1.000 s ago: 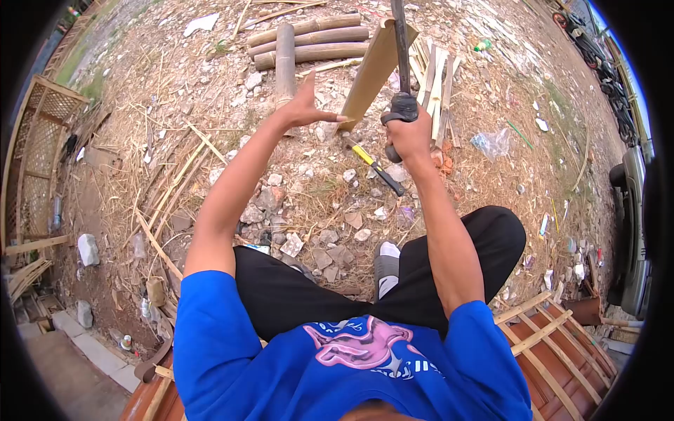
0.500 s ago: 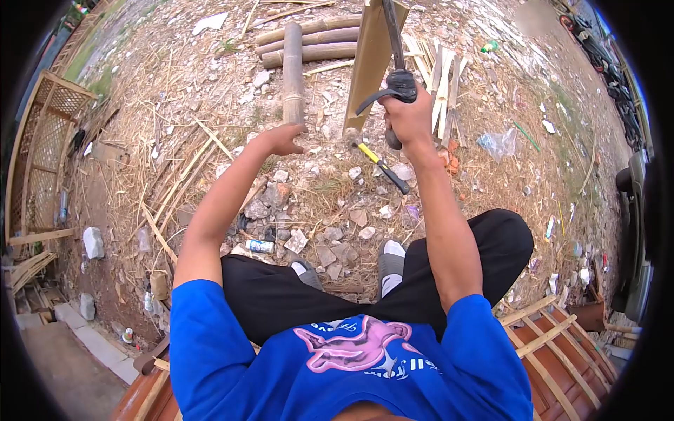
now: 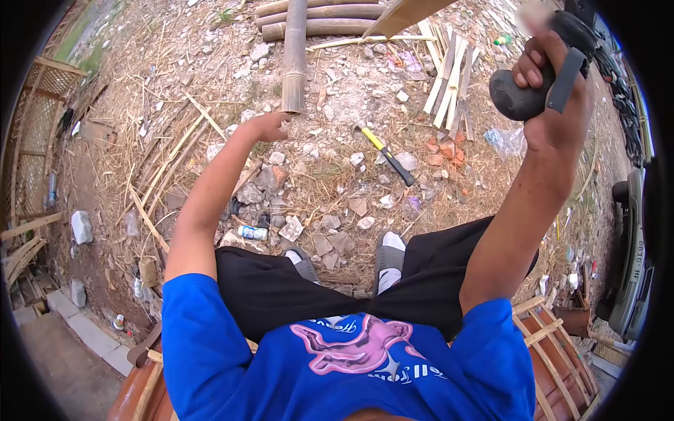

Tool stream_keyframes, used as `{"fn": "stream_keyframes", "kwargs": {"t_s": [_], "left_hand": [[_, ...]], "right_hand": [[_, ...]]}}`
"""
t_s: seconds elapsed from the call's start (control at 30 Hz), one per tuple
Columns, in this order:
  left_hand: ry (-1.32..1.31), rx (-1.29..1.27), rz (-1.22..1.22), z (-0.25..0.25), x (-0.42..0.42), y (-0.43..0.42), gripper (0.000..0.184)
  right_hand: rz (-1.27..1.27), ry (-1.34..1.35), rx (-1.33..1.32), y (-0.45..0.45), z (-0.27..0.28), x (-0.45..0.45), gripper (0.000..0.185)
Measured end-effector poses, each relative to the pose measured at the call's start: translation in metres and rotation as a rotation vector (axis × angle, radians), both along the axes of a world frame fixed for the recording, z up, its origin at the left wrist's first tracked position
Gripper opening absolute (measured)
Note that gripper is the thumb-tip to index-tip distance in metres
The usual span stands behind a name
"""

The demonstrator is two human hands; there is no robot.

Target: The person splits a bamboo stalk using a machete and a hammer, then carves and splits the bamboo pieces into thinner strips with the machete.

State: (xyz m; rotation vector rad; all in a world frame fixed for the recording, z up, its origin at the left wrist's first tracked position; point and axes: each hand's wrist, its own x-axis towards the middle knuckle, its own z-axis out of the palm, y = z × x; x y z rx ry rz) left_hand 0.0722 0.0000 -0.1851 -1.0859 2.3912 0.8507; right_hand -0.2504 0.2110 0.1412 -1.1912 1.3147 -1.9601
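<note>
In the head view my right hand [image 3: 554,81] is raised at the upper right, its fingers wrapped round a dark handle [image 3: 516,95] with a rounded end and a loose black strap. The rest of that tool is mostly hidden or out of view. A split bamboo piece [image 3: 404,17] is tilted at the top edge; what supports it cannot be seen. My left hand [image 3: 267,128] hangs by the near end of a bamboo pole [image 3: 293,63], fingers loosely bent and apart, holding nothing; contact with the pole is unclear.
A yellow and black knife [image 3: 385,156] lies on the rubble. Bamboo poles [image 3: 326,27] lie behind, with split strips [image 3: 449,84] to their right. A can [image 3: 253,232] is near my left knee. A lattice panel [image 3: 31,140] stands left; a vehicle [image 3: 628,274] is right.
My right hand has swung up and right with the tool. The split bamboo piece has tipped and moved upward. My left hand has dropped back from the bamboo and moved left.
</note>
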Motion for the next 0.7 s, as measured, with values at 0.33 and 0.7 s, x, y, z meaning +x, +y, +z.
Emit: {"fn": "stream_keyframes", "kwargs": {"t_s": [0.33, 0.7], "left_hand": [[0.108, -0.007, -0.075, -0.015, 0.002, -0.010, 0.055], [-0.100, -0.010, -0.075, 0.028, -0.001, 0.038, 0.058]], "right_hand": [[-0.103, -0.083, 0.586, -0.044, -0.139, -0.007, 0.013], [-0.111, 0.086, 0.513, -0.063, -0.166, 0.018, 0.012]]}}
